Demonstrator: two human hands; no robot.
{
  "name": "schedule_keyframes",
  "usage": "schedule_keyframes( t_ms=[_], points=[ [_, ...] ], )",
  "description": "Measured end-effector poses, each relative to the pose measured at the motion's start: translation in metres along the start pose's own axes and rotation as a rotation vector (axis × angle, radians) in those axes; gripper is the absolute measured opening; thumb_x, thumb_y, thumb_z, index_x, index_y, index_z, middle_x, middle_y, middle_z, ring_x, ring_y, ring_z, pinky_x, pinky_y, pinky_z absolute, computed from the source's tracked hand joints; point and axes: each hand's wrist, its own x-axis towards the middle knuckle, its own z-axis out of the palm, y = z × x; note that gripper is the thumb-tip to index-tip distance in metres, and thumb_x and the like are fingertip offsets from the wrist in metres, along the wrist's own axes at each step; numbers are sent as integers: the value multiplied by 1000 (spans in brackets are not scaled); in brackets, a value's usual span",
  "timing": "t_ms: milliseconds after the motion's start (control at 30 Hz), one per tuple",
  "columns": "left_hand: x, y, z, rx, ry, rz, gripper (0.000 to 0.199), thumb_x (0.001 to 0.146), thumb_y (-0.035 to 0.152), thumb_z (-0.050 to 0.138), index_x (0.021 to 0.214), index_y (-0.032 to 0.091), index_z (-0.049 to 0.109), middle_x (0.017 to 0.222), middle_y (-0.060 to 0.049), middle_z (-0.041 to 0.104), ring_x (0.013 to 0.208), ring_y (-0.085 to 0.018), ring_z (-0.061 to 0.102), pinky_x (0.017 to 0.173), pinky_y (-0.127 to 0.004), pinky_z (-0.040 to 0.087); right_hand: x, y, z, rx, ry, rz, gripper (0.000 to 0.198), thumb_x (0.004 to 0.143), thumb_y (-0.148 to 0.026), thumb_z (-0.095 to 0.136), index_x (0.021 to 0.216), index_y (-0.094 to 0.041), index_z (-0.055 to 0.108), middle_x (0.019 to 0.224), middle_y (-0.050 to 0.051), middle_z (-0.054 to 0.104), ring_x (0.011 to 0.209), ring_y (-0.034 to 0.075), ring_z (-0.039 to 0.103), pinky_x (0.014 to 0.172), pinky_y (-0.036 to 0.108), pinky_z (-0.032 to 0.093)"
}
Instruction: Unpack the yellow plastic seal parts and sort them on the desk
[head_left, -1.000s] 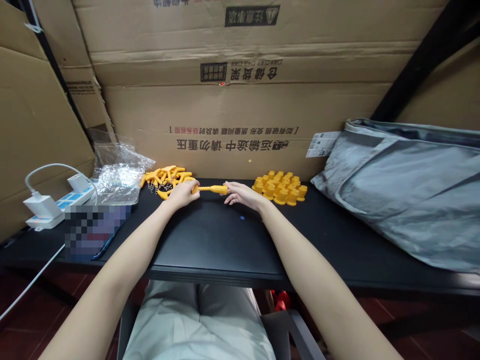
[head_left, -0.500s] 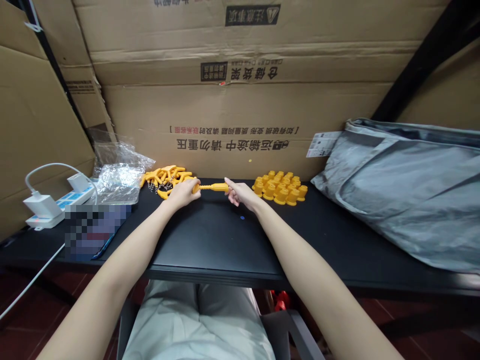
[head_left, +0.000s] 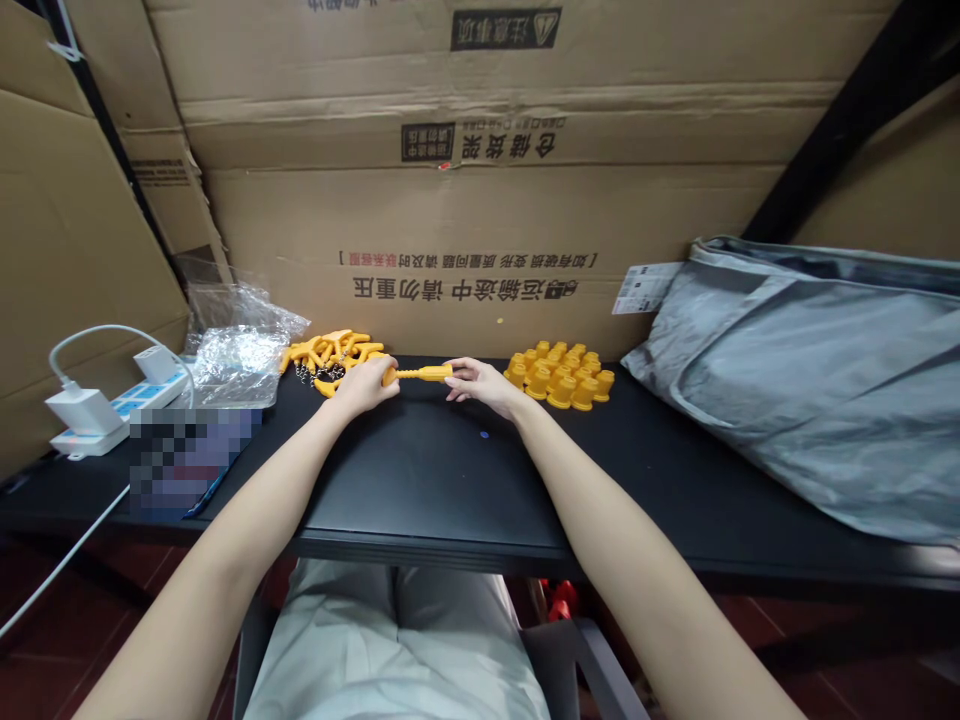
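Note:
A yellow plastic rod [head_left: 429,373] with a twisted, ridged shaft and a thicker right end lies level between my two hands, just above the table. My left hand [head_left: 367,386] is closed around its left end, which the fingers partly hide. At the thick right end, my right hand [head_left: 480,385] has its thumb and fingertips closed on the tip. Beside my left hand is a pile of yellow branching plastic pieces [head_left: 330,350] with small metal chains. Several yellow cup-shaped pieces [head_left: 561,375] stand grouped to the right of my right hand.
A black table [head_left: 442,490] carries everything. On the left are a white power strip [head_left: 112,425] with chargers, clear plastic bags [head_left: 240,355] and a blurred dark packet [head_left: 191,465]. A grey bag [head_left: 817,390] fills the right side. Cardboard [head_left: 480,215] stands upright behind.
My right hand's fingers have shifted on the thick end, from an extended index finger to fingertips and thumb around the tip. My left hand and the rod have barely moved.

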Motion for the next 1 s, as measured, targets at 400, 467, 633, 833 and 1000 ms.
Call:
schedule_keyframes(
  t_ms=[400, 467, 633, 833, 1000],
  points=[
    [0, -4, 3, -37, 5, 43, 29, 82, 31, 54, 108, 22, 59, 108, -7, 67, 96, -22, 62, 83, -34, 48, -5, -10, 5, -12, 27, 64, 24, 87, -36, 63, 88, -12, 62, 70, 6, 69, 51, 8, 61, 48, 17, 46],
    [0, -4, 3, -42, -1, 50, 28, 82, 32, 54, 108, 22, 58, 107, -7, 67, 96, -21, 62, 83, -33, 48, -4, -11, 8, -19, 46, 88, 30, 89, -41, 59, 82, -12, 61, 64, 5, 67, 48, 8, 60, 46, 17, 45],
    [1, -3, 2, -48, -7, 50, 29, 82, 36, 55, 107, 21, 59, 103, -6, 67, 94, -21, 62, 81, -32, 47, -4, -13, 11, -13, 71, 135, 36, 92, -46, 53, 82, -12, 59, 67, 7, 68, 47, 9, 60, 44, 16, 44],
    [1, -4, 3, -40, -7, 40, 34, 83, 43, 56, 107, 20, 60, 99, -7, 66, 90, -22, 62, 78, -32, 47, -8, -13, 4, 32, -25, 112, 40, 89, -28, 61, 126, -15, 51, 92, 9, 71, 63, 11, 68, 57, 19, 53],
    [1, -4, 2, -45, -10, 32, 37, 84, 50, 54, 106, 21, 60, 97, -6, 66, 89, -21, 62, 78, -31, 47, -6, -8, 0, 24, -59, 54, 49, 84, -17, 66, 130, -19, 50, 89, 6, 71, 66, 11, 68, 59, 20, 53]
  ],
)
